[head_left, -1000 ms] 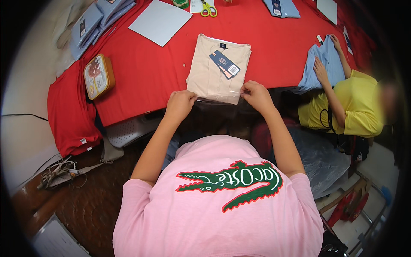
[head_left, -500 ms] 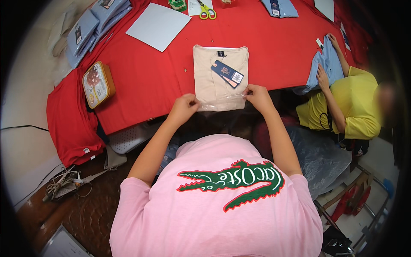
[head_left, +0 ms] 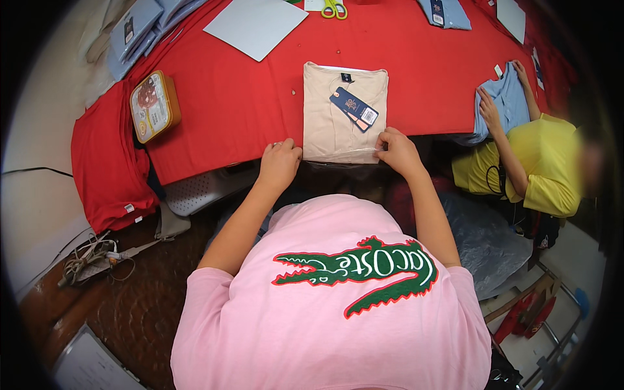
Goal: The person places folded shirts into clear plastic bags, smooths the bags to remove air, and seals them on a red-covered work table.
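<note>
A folded beige shirt (head_left: 322,117) lies at the table's front edge, its lower end reaching over it. A dark blue hang tag (head_left: 354,109) rests on its front. Clear plastic film (head_left: 344,156) crosses its lower end, probably a bag. At the lower right corner, my right hand (head_left: 398,153) has fingers pinched on that film. Just beside the lower left corner is my left hand (head_left: 281,162), fingers curled together at the table edge; whatever may be in them is hidden.
Red cloth covers the table (head_left: 240,97). A white board (head_left: 255,26), green-handled scissors (head_left: 334,8) and a yellow tub (head_left: 156,107) lie on it. Bagged blue shirts (head_left: 136,29) are stacked far left. At right, a person in yellow (head_left: 543,159) handles a light blue garment (head_left: 507,97).
My left hand has come away from the film at the shirt's lower left. My right hand stays at the lower right corner. The whole view has shifted slightly.
</note>
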`<state>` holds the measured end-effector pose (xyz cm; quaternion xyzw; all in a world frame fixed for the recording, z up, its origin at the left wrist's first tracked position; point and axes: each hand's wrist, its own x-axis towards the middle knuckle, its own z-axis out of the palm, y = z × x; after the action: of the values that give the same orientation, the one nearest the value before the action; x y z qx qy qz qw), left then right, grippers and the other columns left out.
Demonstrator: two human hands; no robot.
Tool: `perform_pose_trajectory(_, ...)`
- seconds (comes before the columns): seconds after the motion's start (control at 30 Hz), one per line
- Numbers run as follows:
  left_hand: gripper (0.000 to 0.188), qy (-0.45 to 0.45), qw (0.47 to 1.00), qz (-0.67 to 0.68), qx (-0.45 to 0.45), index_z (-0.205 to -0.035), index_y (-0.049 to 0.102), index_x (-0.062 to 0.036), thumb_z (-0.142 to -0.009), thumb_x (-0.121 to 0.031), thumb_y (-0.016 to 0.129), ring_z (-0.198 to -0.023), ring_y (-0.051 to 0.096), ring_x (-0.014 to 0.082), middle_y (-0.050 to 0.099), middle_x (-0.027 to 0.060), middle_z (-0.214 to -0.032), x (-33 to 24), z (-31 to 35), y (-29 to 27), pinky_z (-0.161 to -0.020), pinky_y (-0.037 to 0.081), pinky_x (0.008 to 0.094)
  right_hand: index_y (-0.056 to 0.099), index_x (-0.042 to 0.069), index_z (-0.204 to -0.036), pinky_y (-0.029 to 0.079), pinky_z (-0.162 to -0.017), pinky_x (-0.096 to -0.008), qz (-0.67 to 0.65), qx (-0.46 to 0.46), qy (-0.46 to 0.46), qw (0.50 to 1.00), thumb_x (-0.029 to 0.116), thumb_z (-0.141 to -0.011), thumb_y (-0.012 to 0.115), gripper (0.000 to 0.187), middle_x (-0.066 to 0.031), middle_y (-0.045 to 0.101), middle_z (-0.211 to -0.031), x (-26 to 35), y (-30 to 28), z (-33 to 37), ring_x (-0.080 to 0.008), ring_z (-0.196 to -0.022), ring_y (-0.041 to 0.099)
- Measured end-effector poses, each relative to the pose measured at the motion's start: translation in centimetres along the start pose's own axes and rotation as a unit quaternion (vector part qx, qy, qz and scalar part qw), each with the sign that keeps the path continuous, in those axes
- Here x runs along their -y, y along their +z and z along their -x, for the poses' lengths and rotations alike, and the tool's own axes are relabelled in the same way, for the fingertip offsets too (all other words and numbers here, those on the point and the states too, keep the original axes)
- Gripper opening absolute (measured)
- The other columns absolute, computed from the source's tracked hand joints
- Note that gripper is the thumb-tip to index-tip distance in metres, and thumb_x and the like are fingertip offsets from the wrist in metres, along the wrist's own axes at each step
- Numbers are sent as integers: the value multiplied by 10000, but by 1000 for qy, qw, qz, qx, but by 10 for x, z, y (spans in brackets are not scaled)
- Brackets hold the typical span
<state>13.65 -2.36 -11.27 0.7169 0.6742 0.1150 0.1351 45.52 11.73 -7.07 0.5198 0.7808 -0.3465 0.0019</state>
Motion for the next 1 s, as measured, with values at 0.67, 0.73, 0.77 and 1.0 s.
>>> perform_pose_trajectory(0.67,117,83,995,-6,-62,-981,727,-28,-899,-109,749,-1098,671,307,669,129,-1116,4,-73,-20,-1050,473,509,693,57,-903,596,-899,-432,52,-239,-152,958,113,-873,790,115,-67,723,-1374,-22,4,3,-303,-1150,708)
perform_pose_trajectory(0.73,124,113,991,13,-71,-1005,716,-18,-919,-107,733,-1153,667,308,675,143,-1184,7,-76,-18,-1103,461,523,694,53,-931,593,-892,-440,47,-209,-184,959,96,-873,781,113,-85,724,-1400,-23,0,-2,-311,-1139,703)
perform_pose_trajectory(0.77,137,137,987,9,-79,-1016,708,-14,-928,-115,737,-1172,662,314,669,144,-1228,7,-78,-16,-1116,456,525,691,50,-951,591,-890,-446,41,-191,-181,964,91,-882,772,114,-90,734,-1358,-25,-1,-5,-315,-1126,703)
perform_pose_trajectory(1.0,191,138,988,41,-51,-1112,673,6,-965,-105,724,-1265,637,354,648,148,-1364,34,-86,19,-1201,422,516,665,38,-1018,582,-887,-471,-7,-150,-103,983,75,-930,716,108,-131,740,-1120,-21,-3,-23,-340,-1085,695)
